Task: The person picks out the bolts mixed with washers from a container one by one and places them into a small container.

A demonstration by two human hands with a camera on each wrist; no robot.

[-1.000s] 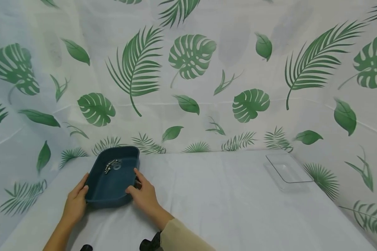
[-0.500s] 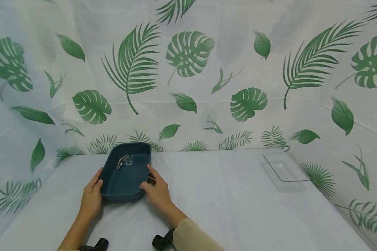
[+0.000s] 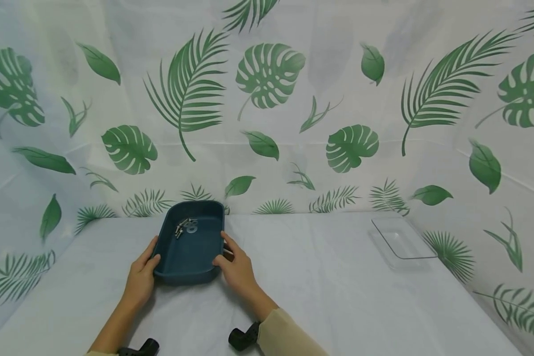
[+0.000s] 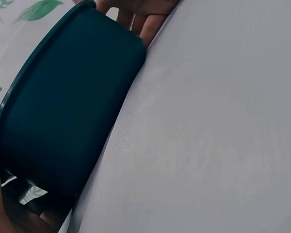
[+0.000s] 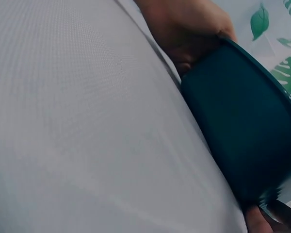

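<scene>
A dark blue plastic basin (image 3: 189,259) with rounded corners is held between both hands, low over the white table in the head view. Several small metal screws (image 3: 181,228) and a few flat washers (image 3: 192,226) lie at the far end of its floor. My left hand (image 3: 141,279) grips the left side, thumb at the rim. On the opposite side my right hand (image 3: 239,271) holds on at a handle opening, its thumb near the front corner. Both wrist views show the basin's near wall (image 4: 72,97) close against the tablecloth, with fingers partly hidden at its ends.
A clear rectangular container (image 3: 402,244) stands at the right rear of the white-covered table (image 3: 320,296). Behind and beside the table hangs a white curtain (image 3: 285,173) printed with green leaves. Each wrist carries a black camera mount (image 3: 244,337).
Both hands have moved the basin to the right across the table, with the metal parts still inside. The clear container stays in place; the head view has shifted slightly.
</scene>
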